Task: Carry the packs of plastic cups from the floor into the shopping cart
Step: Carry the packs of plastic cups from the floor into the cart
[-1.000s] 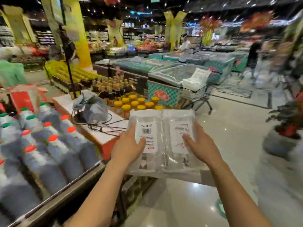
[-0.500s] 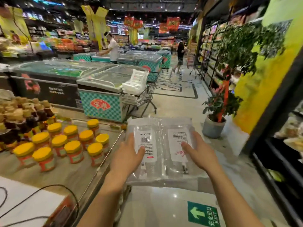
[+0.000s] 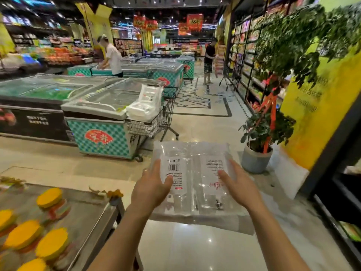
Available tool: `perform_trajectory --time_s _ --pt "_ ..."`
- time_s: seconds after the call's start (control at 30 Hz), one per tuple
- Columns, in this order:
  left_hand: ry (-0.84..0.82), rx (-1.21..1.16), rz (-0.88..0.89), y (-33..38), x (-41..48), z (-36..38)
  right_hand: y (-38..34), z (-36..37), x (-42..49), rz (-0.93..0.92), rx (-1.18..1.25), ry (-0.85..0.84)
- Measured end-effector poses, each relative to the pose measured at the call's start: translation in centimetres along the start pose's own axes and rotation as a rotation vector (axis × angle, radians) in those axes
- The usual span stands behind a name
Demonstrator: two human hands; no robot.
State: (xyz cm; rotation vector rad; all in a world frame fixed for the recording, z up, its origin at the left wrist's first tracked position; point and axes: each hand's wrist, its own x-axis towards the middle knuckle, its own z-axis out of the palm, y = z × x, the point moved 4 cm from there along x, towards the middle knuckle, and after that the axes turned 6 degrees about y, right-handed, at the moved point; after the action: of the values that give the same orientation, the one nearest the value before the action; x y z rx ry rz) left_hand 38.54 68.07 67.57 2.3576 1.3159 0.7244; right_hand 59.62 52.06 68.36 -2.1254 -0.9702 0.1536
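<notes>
Left hand (image 3: pixel 151 189) & right hand (image 3: pixel 239 187) grip cup packs (image 3: pixel 192 169) at opposite edges, thumbs clamped on top. Cart (image 3: pixel 156 124) stands ahead beside freezer (image 3: pixel 97 122), w/ white packs (image 3: pixel 144 108) inside.

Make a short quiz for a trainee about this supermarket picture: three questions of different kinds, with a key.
1. True or false: the cart beside the freezer already holds white packs.
2. How are the clear packs held? A: by one hand alone; B: under an arm; C: by left hand and right hand together.
3. Fill in: to the right of the clear packs, a potted ____ stands on the floor.
Key: 1 true; 2 C; 3 plant.
</notes>
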Motion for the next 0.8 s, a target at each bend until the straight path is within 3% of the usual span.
perform_trajectory --time_s 0.4,0.8 --pt "0.011 0.025 -0.100 2.7 26.8 9.4 1.4 3.5 29.6 -0.055 -0.019 -0.086" --pt "-0.023 -0.039 -0.003 -0.2 57.4 17.9 1.4 14.5 58.5 -0.033 0.004 0.045"
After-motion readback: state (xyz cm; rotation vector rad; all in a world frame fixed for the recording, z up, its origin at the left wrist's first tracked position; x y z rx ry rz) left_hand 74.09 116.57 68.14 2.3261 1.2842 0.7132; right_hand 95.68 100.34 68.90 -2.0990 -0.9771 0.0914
